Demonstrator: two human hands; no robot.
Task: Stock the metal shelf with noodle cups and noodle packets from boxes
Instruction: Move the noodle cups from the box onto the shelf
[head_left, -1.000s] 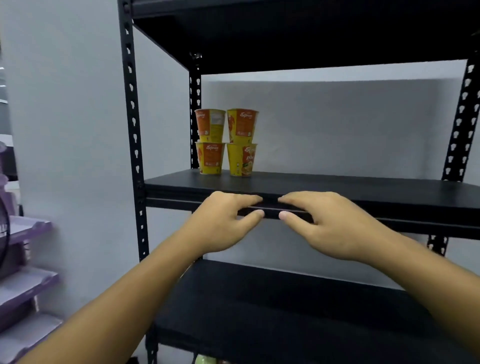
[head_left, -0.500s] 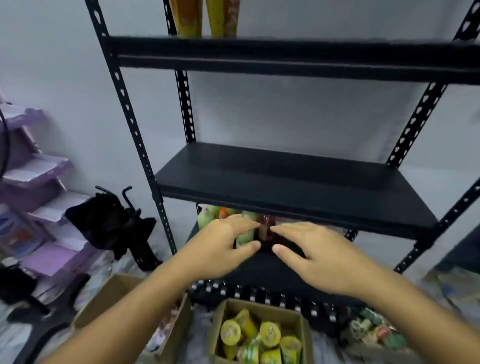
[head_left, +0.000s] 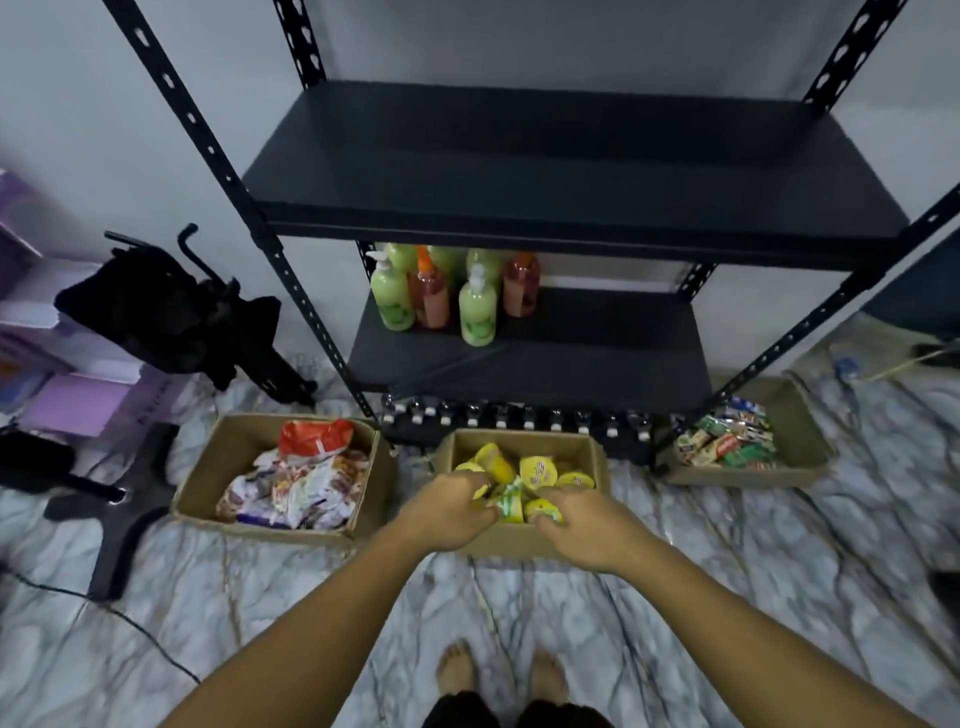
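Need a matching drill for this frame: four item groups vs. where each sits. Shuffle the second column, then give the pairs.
Items
1. noodle cups
2. noodle packets
3. pump bottles
4. small green and red packs

Places
A. left box on the floor
B. lower shelf
C. right box on the floor
D. middle box, with the left hand and right hand at it

Pairs: 1-D, 2-A, 3-B, 4-C

The marble floor (grey-veined) carries three cardboard boxes; the metal shelf carries pump bottles.
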